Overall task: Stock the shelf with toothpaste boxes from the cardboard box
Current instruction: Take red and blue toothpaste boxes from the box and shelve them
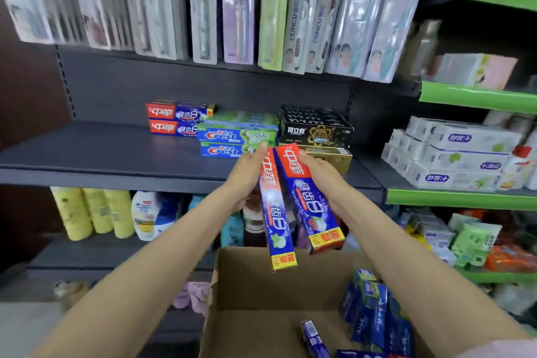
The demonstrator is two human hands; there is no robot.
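My left hand [247, 174] grips a red and blue toothpaste box [276, 212], and my right hand [321, 174] grips a second one [312, 203] beside it. Both boxes hang lengthwise above the open cardboard box [250, 285], just in front of the dark shelf [101, 151]. On that shelf lie two matching red and blue boxes [177, 120], green and blue Crest boxes [235, 136] and black and gold boxes [315, 131]. Several blue toothpaste boxes [374, 314] remain in the carton's right side.
Toothbrush packs [238, 6] hang above the shelf. Bottles [96, 212] stand on the shelf below. A green-edged rack [465, 197] at right holds white boxes. The left half of the dark shelf is bare.
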